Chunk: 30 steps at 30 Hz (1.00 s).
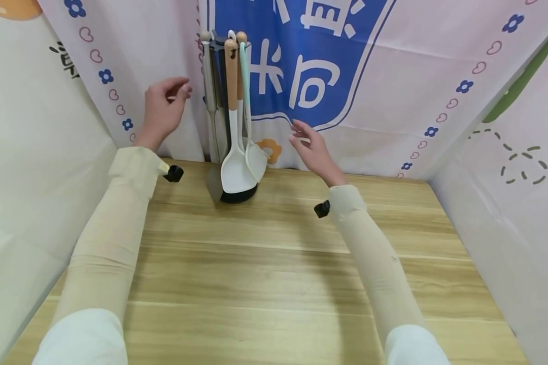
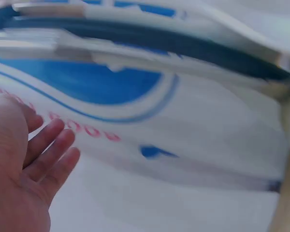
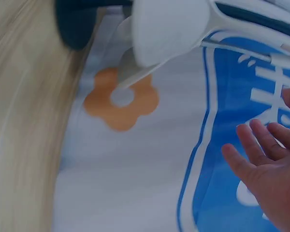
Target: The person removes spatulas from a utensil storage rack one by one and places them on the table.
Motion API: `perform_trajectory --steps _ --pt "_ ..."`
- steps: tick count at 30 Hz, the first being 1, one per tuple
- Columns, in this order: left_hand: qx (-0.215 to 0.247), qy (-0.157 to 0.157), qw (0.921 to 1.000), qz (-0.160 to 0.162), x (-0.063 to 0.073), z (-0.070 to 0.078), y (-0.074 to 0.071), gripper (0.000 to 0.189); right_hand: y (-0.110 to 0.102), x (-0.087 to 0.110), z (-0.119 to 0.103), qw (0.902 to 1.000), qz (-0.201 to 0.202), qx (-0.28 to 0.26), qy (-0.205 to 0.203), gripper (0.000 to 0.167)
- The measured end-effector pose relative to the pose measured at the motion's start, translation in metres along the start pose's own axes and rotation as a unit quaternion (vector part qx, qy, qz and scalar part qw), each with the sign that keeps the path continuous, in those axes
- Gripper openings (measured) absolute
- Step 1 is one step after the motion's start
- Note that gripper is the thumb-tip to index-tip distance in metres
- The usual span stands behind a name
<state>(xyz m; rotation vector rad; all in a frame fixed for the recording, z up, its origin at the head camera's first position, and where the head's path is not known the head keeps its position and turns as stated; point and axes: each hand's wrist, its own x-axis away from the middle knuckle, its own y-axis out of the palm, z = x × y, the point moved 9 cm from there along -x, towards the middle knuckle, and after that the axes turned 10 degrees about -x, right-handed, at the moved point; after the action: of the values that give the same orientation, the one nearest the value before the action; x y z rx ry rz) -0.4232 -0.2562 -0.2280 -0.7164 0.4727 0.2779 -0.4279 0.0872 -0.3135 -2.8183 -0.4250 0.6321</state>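
At arm's length, the left hand (image 1: pixel 165 109) and right hand (image 1: pixel 312 151) (both relaxed, empty) flank the utensils (image 1: pixel 233 120).

Kitchen-like set-up here, folks: printed cloth (image 1: pixel 383 121) at twelve o'clock, wooden tabletop (image 1: pixel 255 268) at six, cooking utensils (image 1: pixel 235 170) at eleven!

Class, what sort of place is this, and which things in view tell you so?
Probably a small staged corner for kitchen work, rather than a real kitchen: printed sheets hang round three sides of a wooden table, and kitchen utensils stand together at its back.
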Motion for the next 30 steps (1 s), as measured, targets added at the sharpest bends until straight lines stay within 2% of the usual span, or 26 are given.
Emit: perform_trajectory --steps 2,6,11,15,18,24,30 --pt "0.009 0.008 0.9997 0.019 -0.007 0.016 -0.006 0.036 0.011 -0.010 -0.013 0.9995 0.004 -0.026 -0.019 0.051" --pt "0.005 0.028 0.9992 0.028 -0.018 0.042 -0.010 0.040 0.032 -0.023 -0.033 0.9982 -0.006 -0.037 -0.047 0.052" --pt "-0.007 0.061 0.9974 0.039 -0.023 0.065 -0.011 0.045 0.055 -0.030 -0.047 0.9967 -0.022 -0.045 -0.064 0.056" --pt "0.023 0.074 0.9958 0.048 -0.024 0.077 -0.012 0.046 0.068 -0.036 -0.057 0.9940 -0.023 -0.057 -0.091 0.061" --pt "0.066 0.087 0.9931 0.042 -0.023 0.088 -0.010 0.048 0.074 -0.039 -0.063 0.9922 -0.020 -0.056 -0.110 0.064" --pt "0.142 0.084 0.9854 0.044 -0.021 0.097 -0.010 0.045 0.083 -0.044 -0.065 0.9907 -0.008 -0.061 -0.121 0.065" --pt "0.192 0.077 0.9778 0.035 -0.029 0.093 -0.007 0.042 0.085 -0.048 -0.062 0.9914 0.007 -0.059 -0.117 0.066"
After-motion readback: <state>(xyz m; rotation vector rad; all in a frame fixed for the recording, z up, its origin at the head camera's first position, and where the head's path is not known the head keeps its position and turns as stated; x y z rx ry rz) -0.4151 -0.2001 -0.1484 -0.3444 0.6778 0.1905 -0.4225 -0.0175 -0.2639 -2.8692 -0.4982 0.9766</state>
